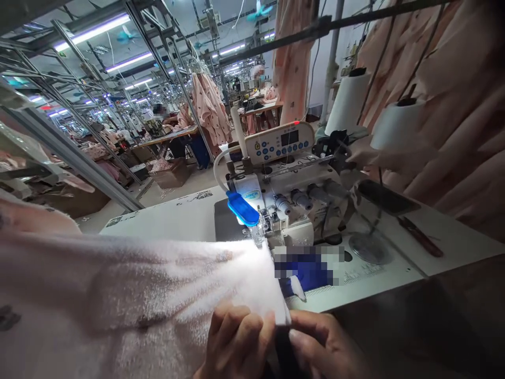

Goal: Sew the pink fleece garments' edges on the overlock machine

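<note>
A pale pink fleece fabric [165, 284] spreads over the left of the sewing table, its far corner under the presser area of an overlock sewing machine [295, 195]. My left hand [239, 334] has its fingers curled on the fabric near its right edge. Just right of it, my right hand [325, 339] pinches that same edge between thumb and fingers. Below the edge, between my hands, a dark strip shows; I cannot tell what it is. The machine's blue guard [243, 209] sits above the needle area, where a lamp lights the cloth brightly.
Two white thread cones [347, 102] stand behind the machine at right. Red-handled snips [422, 237] and a round clear dish [371, 248] lie on the table [394, 273]. A white scrap [298, 288] lies near a blue patch. Pink garments [211, 102] hang beyond; other people work farther off.
</note>
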{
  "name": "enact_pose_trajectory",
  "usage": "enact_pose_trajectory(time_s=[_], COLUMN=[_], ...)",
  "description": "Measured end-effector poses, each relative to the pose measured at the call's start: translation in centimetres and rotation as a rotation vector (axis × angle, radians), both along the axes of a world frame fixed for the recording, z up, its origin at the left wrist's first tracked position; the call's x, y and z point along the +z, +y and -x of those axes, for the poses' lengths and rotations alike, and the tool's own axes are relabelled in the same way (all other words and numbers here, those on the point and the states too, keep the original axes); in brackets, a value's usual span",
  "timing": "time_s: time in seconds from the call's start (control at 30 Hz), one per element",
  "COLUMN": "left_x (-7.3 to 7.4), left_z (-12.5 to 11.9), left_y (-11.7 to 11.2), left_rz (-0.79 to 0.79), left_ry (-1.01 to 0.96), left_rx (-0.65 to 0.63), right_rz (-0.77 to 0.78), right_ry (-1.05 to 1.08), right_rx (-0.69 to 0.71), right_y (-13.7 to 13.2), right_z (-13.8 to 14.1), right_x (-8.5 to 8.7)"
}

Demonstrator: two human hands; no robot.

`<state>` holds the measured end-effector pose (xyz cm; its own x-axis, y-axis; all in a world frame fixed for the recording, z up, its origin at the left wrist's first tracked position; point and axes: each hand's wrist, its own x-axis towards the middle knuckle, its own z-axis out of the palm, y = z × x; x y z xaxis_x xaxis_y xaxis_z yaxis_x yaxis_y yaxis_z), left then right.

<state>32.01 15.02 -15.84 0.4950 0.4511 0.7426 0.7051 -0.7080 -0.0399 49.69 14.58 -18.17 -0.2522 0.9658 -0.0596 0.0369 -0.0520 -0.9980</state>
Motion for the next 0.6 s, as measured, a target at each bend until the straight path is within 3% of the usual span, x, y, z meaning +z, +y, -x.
enact_pose_trajectory(time_s=[0.1, 0.17, 0.23, 0.4, 0.6], left_x=[-0.2, -0.4, -0.6, -0.9, -0.2], left_z=[-0.2, -0.4, -0.4, 0.3, 0.8], left_y=[0.5, 0.8, 1.2, 1.9, 3.0], left_rz=[-0.016, -0.007, 0.007, 0.052, 0.090], left_ry=[-0.020, -0.074, -0.082, 0.132, 0.175], left_rx=[-0.034, -0.045, -0.014, 0.073, 0.117], right_rz=[-0.509, -0.793, -0.957, -1.028, -1.026], right_ry=[-0.406, -0.561, -0.609, -0.575, -0.550], right_rx=[-0.195, -0.178, -0.100, -0.123, -0.160], right_y=[0.7, 1.2, 1.5, 2.1, 3.8], right_z=[-0.9, -1.3, -1.4, -1.4, -0.8], right_x=[-0.6, -0.4, -0.1, -0.5, -0.9])
